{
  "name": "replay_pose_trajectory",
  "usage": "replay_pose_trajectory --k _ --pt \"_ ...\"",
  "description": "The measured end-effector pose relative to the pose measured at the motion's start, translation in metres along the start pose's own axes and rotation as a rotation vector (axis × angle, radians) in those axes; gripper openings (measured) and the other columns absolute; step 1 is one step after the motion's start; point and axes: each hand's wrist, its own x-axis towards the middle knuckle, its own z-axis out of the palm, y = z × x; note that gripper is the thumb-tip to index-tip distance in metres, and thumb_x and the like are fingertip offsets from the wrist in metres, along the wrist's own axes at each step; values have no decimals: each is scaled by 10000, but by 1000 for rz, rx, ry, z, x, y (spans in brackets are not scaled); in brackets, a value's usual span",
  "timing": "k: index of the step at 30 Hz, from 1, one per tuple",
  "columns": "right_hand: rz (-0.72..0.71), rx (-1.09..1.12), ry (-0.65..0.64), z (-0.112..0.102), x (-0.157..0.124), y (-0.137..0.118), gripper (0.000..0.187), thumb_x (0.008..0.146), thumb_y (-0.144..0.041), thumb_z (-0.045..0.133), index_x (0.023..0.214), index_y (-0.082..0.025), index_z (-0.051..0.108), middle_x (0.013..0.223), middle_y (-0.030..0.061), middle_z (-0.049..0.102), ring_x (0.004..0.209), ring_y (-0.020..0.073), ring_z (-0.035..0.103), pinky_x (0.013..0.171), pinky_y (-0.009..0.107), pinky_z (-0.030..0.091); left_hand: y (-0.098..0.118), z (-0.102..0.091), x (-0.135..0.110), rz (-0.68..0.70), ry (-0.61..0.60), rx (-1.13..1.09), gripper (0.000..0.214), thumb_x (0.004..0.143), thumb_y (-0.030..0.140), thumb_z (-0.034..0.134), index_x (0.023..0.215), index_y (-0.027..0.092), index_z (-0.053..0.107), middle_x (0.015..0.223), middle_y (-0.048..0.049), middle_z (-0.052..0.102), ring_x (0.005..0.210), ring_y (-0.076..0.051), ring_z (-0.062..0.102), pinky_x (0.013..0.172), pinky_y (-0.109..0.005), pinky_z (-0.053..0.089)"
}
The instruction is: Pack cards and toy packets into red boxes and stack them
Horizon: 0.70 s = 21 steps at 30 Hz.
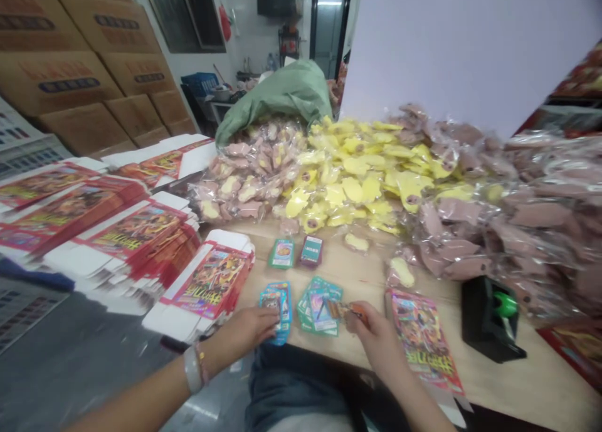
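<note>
My left hand (250,329) rests with its fingers curled on a blue stack of cards (278,306) at the near edge of the wooden table (540,375). My right hand (376,338) pinches a small orange card (350,309) beside a fanned green pile of cards (317,306). Two more small card stacks, green (282,254) and purple (311,251), lie further back. A flat red printed box (423,344) lies just right of my right hand.
Stacks of flat red printed cartons (126,244) fill the left. A heap of pink and yellow bagged items (357,175) covers the back and right. A black tape dispenser (491,319) stands at the right. Brown cardboard boxes (79,62) are stacked at far left.
</note>
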Motion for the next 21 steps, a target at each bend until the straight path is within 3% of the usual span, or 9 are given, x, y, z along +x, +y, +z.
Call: replay_pose_trajectory --k 4,6,8,10,12,14,17,19,21 --pt "25 155 -10 -2 -4 -1 180 706 -355 571 718 -176 589 555 -31 529 549 129 485 526 229 384 -12 -2 -5 23 27 -7 249 847 283 473 1031 220 628 1076 -48 644 988 -192 602 892 -310 469" --pt "90 356 -21 -2 -5 1 175 685 -341 624 684 -175 570 564 -39 520 566 118 491 544 220 396 -9 -7 -4 -11 139 -29 251 841 281 460 1015 229 633 1049 -39 656 958 -186 616 873 -299 480" --pt "149 658 -59 1 -7 1 185 682 -331 658 698 -177 558 657 -25 569 649 120 532 618 228 427 6 -12 7 -81 331 -103 258 830 285 455 1016 225 624 1032 -39 659 939 -184 618 860 -298 484" --pt "171 937 -117 6 -8 -3 186 691 -318 671 753 -183 559 798 1 613 756 133 566 702 259 446 35 -12 27 -167 495 -274 258 831 302 436 978 199 622 958 -50 669 877 -185 626 806 -300 502" --pt "173 1075 -120 6 -12 -8 207 693 -301 681 826 -194 563 864 16 622 794 151 585 707 289 467 71 -4 53 -246 523 -533 270 842 332 406 899 172 616 814 -47 662 752 -174 623 691 -279 516" --pt "233 1080 -78 -3 -21 -9 289 691 -280 690 942 -224 559 856 10 625 757 162 603 632 297 492 106 7 78 -293 455 -787 285 839 376 407 842 158 591 719 -31 625 655 -158 593 596 -255 499" --pt "382 1035 -35 -41 -48 3 355 699 -287 687 1023 -209 566 838 32 641 691 166 613 517 261 496 143 20 107 -269 292 -966 298 828 406 418 732 154 543 653 -13 571 588 -137 545 533 -232 461" --pt "425 1020 93 -76 -73 20 287 682 -300 701 918 -159 616 795 46 655 661 156 613 503 233 493 155 22 129 -123 121 -907 282 821 402 435 740 154 543 682 -22 581 623 -145 556 559 -240 461" --pt "448 1000 336 -113 -96 38 262 639 -290 736 845 -160 638 777 30 669 665 143 619 528 206 500 163 22 158 198 -75 -673 309 759 411 538 931 157 569 937 -85 616 874 -218 573 731 -321 469"
